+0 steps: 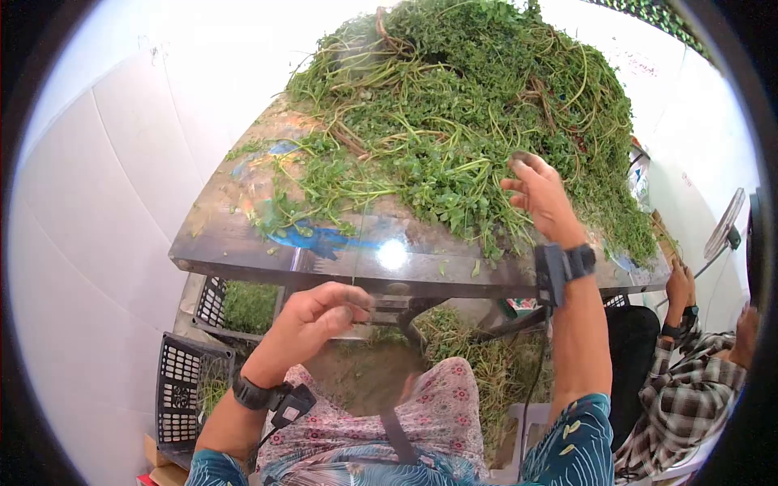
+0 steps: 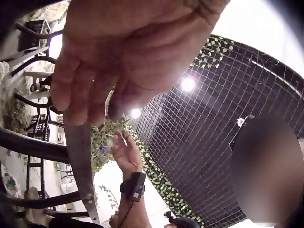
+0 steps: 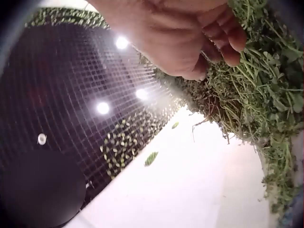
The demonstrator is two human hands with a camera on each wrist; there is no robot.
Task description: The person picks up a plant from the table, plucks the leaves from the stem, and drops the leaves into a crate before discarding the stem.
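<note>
A big heap of leafy green stems [image 1: 454,105] covers most of the table [image 1: 219,219], with loose sprigs spread toward its front edge. My right hand [image 1: 541,194] hovers at the near right side of the heap, its fingers loosely bent. In the right wrist view the fingertips [image 3: 232,52] are right beside the greens [image 3: 266,76], and nothing shows between them. Just in front of the table edge, my left hand [image 1: 324,316] is raised above the lap. Its fingers [image 2: 95,95] are relaxed in the left wrist view, with no stem visible in the palm.
Black plastic crates [image 1: 182,385] stand at the lower left, one with greens inside. Cut stems [image 1: 494,368] litter the floor under the table. At the right sits another person in a checked sleeve [image 1: 685,377], hands by the table edge. Dark table legs [image 1: 421,316] show below.
</note>
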